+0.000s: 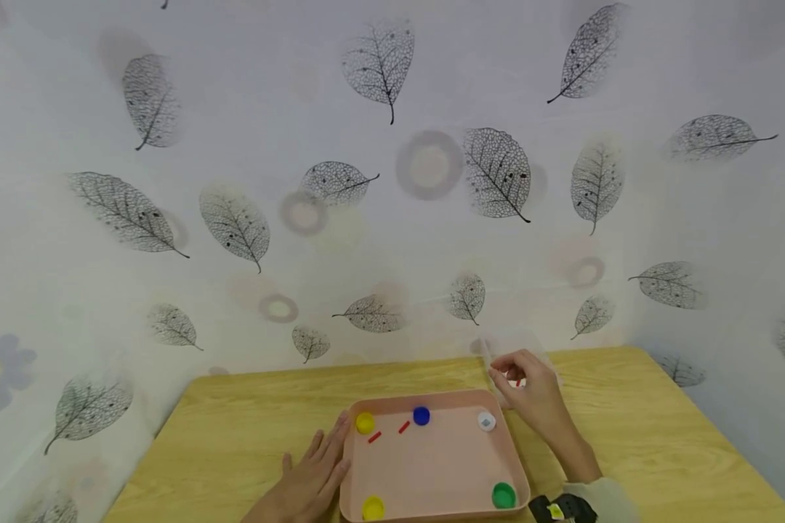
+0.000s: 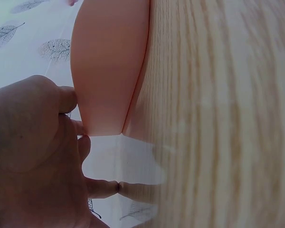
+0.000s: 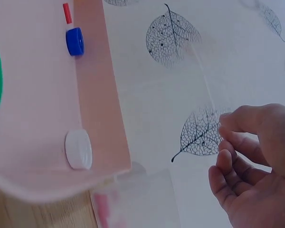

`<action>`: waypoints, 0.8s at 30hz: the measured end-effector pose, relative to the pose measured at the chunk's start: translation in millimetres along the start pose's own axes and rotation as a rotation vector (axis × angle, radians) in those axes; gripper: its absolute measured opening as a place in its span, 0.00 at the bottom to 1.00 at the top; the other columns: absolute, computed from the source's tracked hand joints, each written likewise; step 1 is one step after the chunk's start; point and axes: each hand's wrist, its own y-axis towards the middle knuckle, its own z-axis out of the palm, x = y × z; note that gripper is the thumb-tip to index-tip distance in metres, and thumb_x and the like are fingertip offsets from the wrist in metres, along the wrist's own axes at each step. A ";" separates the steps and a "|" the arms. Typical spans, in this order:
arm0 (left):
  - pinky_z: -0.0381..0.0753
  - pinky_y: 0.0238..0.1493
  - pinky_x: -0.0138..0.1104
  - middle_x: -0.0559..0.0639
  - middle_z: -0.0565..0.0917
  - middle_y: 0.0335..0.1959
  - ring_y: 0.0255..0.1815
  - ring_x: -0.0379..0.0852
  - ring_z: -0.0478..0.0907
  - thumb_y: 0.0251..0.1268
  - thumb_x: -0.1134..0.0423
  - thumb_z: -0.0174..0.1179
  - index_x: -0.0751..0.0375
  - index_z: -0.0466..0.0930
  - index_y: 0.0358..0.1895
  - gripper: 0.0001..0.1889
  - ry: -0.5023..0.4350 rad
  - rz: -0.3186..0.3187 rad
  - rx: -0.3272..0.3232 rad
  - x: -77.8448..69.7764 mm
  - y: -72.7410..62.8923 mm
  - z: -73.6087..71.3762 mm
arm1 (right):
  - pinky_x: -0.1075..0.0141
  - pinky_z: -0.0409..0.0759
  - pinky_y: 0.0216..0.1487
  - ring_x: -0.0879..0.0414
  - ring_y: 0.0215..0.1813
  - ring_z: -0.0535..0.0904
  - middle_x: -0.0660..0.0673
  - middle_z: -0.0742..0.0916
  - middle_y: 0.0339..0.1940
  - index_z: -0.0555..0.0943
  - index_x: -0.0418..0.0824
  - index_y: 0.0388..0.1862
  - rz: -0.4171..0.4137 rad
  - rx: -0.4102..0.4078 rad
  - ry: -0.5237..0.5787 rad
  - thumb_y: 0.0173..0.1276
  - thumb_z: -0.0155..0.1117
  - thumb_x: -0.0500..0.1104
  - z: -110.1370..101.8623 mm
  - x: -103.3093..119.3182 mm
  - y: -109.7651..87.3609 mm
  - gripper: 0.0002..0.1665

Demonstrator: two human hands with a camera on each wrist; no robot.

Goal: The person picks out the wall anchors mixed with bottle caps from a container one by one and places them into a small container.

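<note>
A pink tray (image 1: 432,461) lies on the table, with bottle caps inside. My left hand (image 1: 307,472) rests beside its left wall, fingers extended and touching the wall (image 2: 109,61). My right hand (image 1: 530,385) is raised over a translucent box (image 1: 548,359) behind the tray's far right corner. Its thumb and forefinger tips meet, the other fingers curled (image 3: 251,156); I cannot tell whether something small is between them. Two short red sticks (image 1: 375,437) lie in the tray near a yellow cap (image 1: 364,423) and a blue cap (image 1: 421,415).
A white cap (image 1: 486,421) sits in the tray's far right corner, a green cap (image 1: 504,495) near right, another yellow cap (image 1: 373,508) near left. Red pieces show in the translucent box. A leaf-patterned covering (image 1: 379,240) rises behind the wooden table (image 1: 235,428).
</note>
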 end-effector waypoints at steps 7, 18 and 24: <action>0.37 0.55 0.86 0.45 0.43 0.86 0.80 0.71 0.51 0.85 0.42 0.34 0.46 0.41 0.85 0.34 0.008 -0.011 -0.001 -1.0 0.0 0.8 | 0.65 0.80 0.35 0.59 0.32 0.76 0.54 0.82 0.31 0.85 0.39 0.36 0.042 0.068 0.046 0.61 0.76 0.31 14.9 14.3 -3.7 0.09; 0.36 0.56 0.86 0.45 0.43 0.86 0.80 0.70 0.50 0.85 0.40 0.33 0.44 0.40 0.85 0.33 0.008 -0.013 0.001 0.7 0.1 2.0 | 0.67 0.82 0.34 0.61 0.33 0.78 0.55 0.82 0.31 0.85 0.39 0.36 0.054 0.187 0.201 0.60 0.75 0.28 46.6 34.5 -13.3 0.10; 0.35 0.56 0.85 0.44 0.41 0.85 0.81 0.70 0.48 0.85 0.40 0.32 0.43 0.39 0.85 0.33 0.007 -0.013 0.006 2.3 -0.3 1.2 | 0.65 0.83 0.34 0.61 0.32 0.79 0.59 0.82 0.30 0.85 0.45 0.35 0.014 0.225 0.164 0.60 0.78 0.34 60.6 47.9 -20.7 0.09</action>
